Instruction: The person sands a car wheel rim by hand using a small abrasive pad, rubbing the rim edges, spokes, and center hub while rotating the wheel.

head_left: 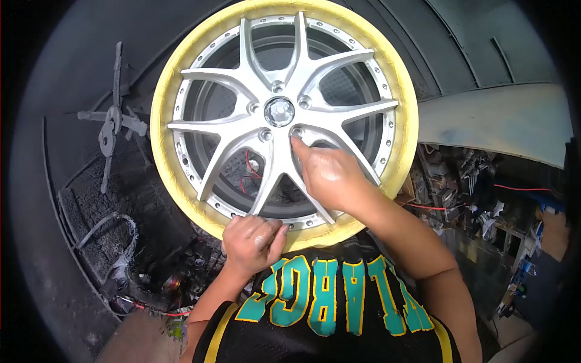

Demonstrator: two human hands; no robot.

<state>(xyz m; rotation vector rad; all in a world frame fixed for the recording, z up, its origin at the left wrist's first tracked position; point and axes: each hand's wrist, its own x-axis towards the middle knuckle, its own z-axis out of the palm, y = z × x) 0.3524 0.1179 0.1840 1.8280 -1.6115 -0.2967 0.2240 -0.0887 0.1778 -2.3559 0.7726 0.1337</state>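
In the head view a silver multi-spoke car wheel (284,158) faces me, its outer lip wrapped in yellow masking (162,103). My left hand (254,243) is closed over the lower edge of the wheel, knuckles up and thumb along the side. My right hand (331,174) lies over the lower right spokes, index finger stretched to the lug hole (296,131) below the round center cap (279,112). Its other fingers are curled and mostly hidden, so anything in them is out of sight. Both hands have pale, shiny smears on their backs.
A grey-coated metal stand with crossed arms (111,124) is at the left. Below it is a coated curved pipe or hose (115,218). Cluttered shelves with tools and red cable (472,181) fill the right side, under a pale panel (496,115).
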